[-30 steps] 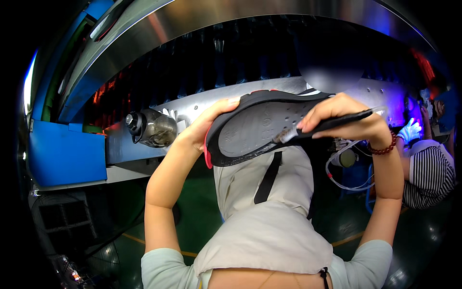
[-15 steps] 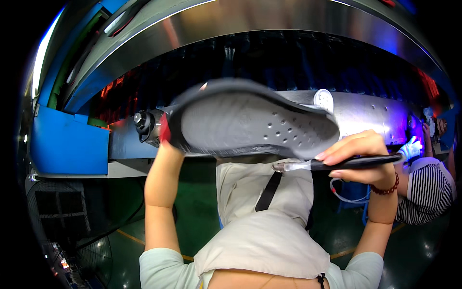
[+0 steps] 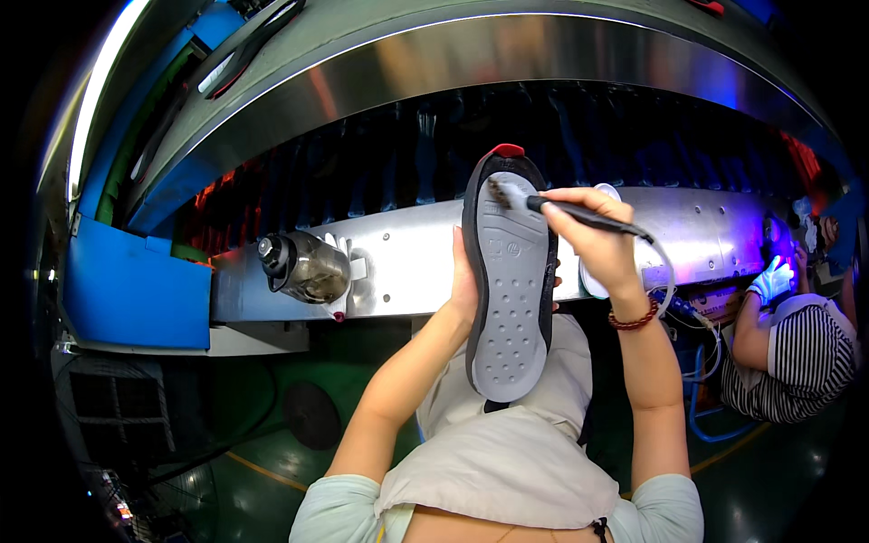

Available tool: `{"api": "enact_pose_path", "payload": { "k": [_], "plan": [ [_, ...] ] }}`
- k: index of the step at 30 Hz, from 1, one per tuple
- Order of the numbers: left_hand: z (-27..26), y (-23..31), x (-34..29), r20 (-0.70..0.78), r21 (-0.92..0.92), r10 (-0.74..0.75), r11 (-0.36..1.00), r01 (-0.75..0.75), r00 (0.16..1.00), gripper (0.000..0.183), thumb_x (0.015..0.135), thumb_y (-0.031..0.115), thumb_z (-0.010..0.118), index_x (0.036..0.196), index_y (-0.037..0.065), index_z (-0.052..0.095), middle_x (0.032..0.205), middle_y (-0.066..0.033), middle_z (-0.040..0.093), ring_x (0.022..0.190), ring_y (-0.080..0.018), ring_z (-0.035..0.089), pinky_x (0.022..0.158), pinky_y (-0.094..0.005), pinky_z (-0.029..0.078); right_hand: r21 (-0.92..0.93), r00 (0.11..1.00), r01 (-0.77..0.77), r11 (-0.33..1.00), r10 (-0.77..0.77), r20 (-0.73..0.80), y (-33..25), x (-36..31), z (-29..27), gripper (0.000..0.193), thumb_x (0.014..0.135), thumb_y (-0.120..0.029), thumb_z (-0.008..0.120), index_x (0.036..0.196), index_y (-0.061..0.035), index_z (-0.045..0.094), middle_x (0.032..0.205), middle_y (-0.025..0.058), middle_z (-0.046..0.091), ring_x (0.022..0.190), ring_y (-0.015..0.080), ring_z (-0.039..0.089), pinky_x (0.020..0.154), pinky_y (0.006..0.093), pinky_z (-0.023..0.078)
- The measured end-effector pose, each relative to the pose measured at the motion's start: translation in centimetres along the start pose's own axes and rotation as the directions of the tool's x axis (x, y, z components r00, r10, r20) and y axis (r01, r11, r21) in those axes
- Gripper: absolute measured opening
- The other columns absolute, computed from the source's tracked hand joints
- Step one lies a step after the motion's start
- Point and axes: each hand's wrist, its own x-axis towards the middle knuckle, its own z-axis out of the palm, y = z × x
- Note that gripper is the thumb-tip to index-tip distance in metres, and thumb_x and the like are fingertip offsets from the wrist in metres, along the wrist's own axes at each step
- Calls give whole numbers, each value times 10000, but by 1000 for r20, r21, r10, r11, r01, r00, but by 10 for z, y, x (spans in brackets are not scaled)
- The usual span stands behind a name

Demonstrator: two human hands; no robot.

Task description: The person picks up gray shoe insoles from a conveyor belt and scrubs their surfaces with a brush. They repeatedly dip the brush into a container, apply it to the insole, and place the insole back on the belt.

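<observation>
A shoe sole [image 3: 512, 308] stands lengthwise before me, its grey inner face with round dimples toward me, a black rim around it and a red tab at the far end. My left hand [image 3: 465, 283] grips it from the left edge, with most of the fingers hidden behind it. Closed around the black handle of a brush is my right hand [image 3: 593, 237]. The dark bristles of the brush [image 3: 499, 192] are at the far part of the grey face, seemingly touching it. From the handle's rear a thin clear tube [image 3: 671, 271] runs down past my wrist.
A dark see-through bottle [image 3: 308, 268] lies on the metal ledge [image 3: 412, 244] at left, beside a white cloth-like thing [image 3: 342, 249]. A white round container [image 3: 593, 282] sits partly behind my right hand. Beyond is a dark conveyor opening. A co-worker's gloved hand [image 3: 772, 280] shows at right.
The sole has turned from lying crosswise to lengthwise, red tab now far away. My left hand has shifted right with it. The brush has moved up and left onto the grey face.
</observation>
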Motion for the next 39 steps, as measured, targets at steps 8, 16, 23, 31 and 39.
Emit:
{"api": "enact_pose_path", "payload": {
  "k": [8, 16, 23, 31, 39],
  "plan": [
    [-11, 29, -8, -145, 48, 115, 993, -109, 983, 978, 688, 786, 107, 1276, 32, 314, 1141, -241, 471, 999, -362, 513, 841, -449, 432, -183, 816, 349, 919, -202, 542, -17, -63, 6, 183, 678, -64, 647, 852, -13, 630, 769, 125, 634, 646, 226, 627, 595, 258, 497],
    [32, 9, -8, -137, 25, 102, 995, -100, 985, 958, 705, 771, 38, 1302, 62, 279, 1216, -189, 424, 1071, -322, 477, 886, -415, 420, -8, 990, -44, 999, 45, 134, -43, -7, -3, 167, 727, -19, 633, 888, 24, 624, 794, 88, 641, 703, 93, 591, 620, 206, 470],
    [29, 20, -11, -257, 124, 247, 967, -222, 934, 898, 745, 744, 130, 1290, 48, 291, 1241, -162, 403, 1122, -288, 425, 958, -408, 345, 265, 895, -305, 915, 180, 409, -47, -24, -12, 174, 731, -39, 639, 895, 16, 629, 800, 92, 638, 694, 99, 592, 623, 203, 470],
    [33, 32, 1, 5, 114, 297, 948, -296, 955, 1046, 642, 830, 121, 1237, 0, 345, 1115, -225, 486, 970, -326, 527, 850, -420, 430, 264, 837, -171, 949, -1, 548, -30, -38, -14, 190, 701, -10, 655, 889, 13, 639, 844, 94, 647, 737, 96, 588, 680, 212, 466],
    [22, 58, 12, 192, -28, 508, 858, -513, 840, 1046, 650, 799, 319, 1330, 15, 188, 1296, -257, 298, 1095, -395, 419, 894, -480, 381, 221, 786, -10, 975, -129, 604, -33, -49, -20, 196, 689, 43, 639, 885, 35, 622, 903, 147, 633, 871, 194, 609, 789, 278, 474]
  ]
}}
